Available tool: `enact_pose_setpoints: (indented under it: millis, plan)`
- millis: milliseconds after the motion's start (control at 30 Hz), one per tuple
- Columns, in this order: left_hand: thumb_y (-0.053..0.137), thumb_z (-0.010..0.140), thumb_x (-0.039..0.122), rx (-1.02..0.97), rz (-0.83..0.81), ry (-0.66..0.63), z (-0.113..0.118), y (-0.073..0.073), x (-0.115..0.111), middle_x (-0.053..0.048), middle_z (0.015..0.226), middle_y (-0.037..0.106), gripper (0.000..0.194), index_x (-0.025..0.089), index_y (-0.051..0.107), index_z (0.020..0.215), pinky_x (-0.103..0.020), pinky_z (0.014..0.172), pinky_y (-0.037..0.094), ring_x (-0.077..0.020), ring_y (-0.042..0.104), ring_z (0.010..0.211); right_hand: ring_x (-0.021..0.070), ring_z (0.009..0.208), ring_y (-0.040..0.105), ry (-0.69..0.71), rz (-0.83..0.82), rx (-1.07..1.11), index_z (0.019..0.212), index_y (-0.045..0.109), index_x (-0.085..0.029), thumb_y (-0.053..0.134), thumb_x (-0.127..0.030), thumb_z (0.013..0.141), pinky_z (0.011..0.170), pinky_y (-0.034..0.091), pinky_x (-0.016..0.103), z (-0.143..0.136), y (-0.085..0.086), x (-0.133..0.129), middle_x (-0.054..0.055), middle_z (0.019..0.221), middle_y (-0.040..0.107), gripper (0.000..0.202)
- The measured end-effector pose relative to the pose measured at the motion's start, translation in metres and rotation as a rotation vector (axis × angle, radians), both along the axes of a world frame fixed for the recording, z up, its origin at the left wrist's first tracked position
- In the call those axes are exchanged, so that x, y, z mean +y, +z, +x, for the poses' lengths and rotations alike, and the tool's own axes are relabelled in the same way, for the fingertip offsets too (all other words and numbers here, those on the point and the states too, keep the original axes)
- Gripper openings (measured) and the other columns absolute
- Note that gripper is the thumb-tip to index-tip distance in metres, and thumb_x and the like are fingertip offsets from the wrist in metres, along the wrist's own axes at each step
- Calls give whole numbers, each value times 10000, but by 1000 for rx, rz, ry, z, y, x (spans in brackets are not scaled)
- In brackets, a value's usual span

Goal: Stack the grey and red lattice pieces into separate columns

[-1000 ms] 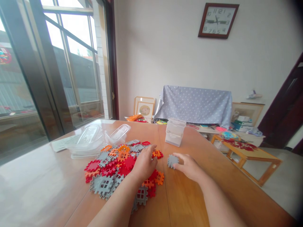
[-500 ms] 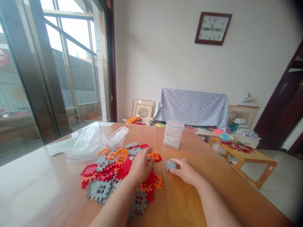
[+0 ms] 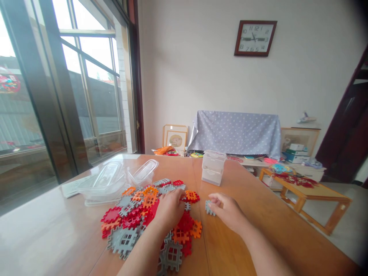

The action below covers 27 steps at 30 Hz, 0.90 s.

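Observation:
My left hand [image 3: 170, 209] rests palm down on a heap of plastic interlocking building pieces, its fingers bent over the heap and fingertips partly hidden. Red pieces [image 3: 184, 221], orange pieces [image 3: 150, 200] and grey window pieces [image 3: 123, 239] surround it. To the right of the heap, a small grey interlocking piece [image 3: 210, 209] is at the fingertips of my right hand [image 3: 227, 211]. Thumb and forefinger are slightly apart there, the thumb overlapping the upper part of the piece. Whether they still touch it is hard to see.
Clear plastic containers and lids [image 3: 103, 180] stand at the back left, on some paper sheets [image 3: 70, 189]. A translucent lidded box [image 3: 213, 168] is behind my right hand. The wooden table [image 3: 230, 253] has its right edge near a low wooden stand [image 3: 313, 189].
The right thumb and forefinger have shifted up over the grey piece, whose lower edge now shows. My left hand stays on the heap. The view has tilted slightly.

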State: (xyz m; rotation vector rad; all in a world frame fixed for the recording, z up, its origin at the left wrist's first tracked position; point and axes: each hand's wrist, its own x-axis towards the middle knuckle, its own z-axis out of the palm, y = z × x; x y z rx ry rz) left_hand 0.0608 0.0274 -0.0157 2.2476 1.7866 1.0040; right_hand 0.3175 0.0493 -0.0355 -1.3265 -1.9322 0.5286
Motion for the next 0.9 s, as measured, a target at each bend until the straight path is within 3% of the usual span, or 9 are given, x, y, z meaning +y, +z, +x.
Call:
enact_pose_setpoints:
  millis: [67,133,200,300,400,500,667,800,900]
  plan:
    - [519,767,95,-78,30,19,-3,0,2,-47,965,737,303,278,653,967,-363,839,441,-262,662,947,201,792,656,69,-26,-23,1134,705,-248,643,-463,838,764,536,333,-13,7,-12,45,976,704,371]
    - [511,784,106,-218,76,32,-7,-1,7,-49,971,735,288,271,652,973,-341,814,450,-245,665,928,211,815,653,146,-23,-90,1169,694,-283,693,-502,806,769,532,338,-27,17,-28,42,1018,698,424]
    - [503,812,137,-382,112,51,-11,-2,12,-53,971,732,240,253,650,962,-333,798,460,-231,665,912,268,1038,629,225,24,-141,1240,666,-304,723,-548,782,903,505,376,-41,27,-45,63,1176,675,522]
    - [500,831,179,-629,126,88,-17,-1,18,-59,956,732,193,222,642,955,-339,815,475,-218,669,908,329,1213,545,368,53,-210,1346,604,-329,754,-637,715,1049,427,448,-63,39,-68,73,1343,605,718]
    - [523,819,216,-824,127,136,-24,2,21,-69,964,734,209,198,631,997,-368,863,481,-221,675,924,379,1341,440,516,67,-281,1468,466,-379,779,-646,672,1140,320,519,-84,36,-81,60,1487,501,896]
    - [553,806,265,-959,136,196,-31,4,23,-84,999,729,263,180,626,1044,-395,895,479,-231,671,952,414,1414,350,605,70,-329,1517,376,-397,786,-611,681,1163,253,575,-98,22,-83,67,1565,418,955]
    - [602,781,313,-1114,116,255,-38,4,25,-92,1044,704,309,166,635,1051,-388,904,474,-228,650,977,400,1416,345,533,80,-364,1510,387,-394,784,-573,691,1161,255,573,-106,8,-77,70,1557,430,928]
    - [653,744,314,-1299,23,284,-41,4,25,-79,1040,694,356,171,651,1070,-358,870,472,-205,634,957,319,1272,502,387,149,-351,1386,565,-348,738,-407,767,1090,383,481,-109,6,-74,53,1390,592,646]
    - [658,728,328,-1413,-30,297,-43,5,24,-60,951,694,355,173,664,1048,-337,792,477,-188,635,877,290,1149,576,315,206,-340,1237,687,-299,697,-375,818,1011,453,441,-112,2,-69,75,1269,662,426]
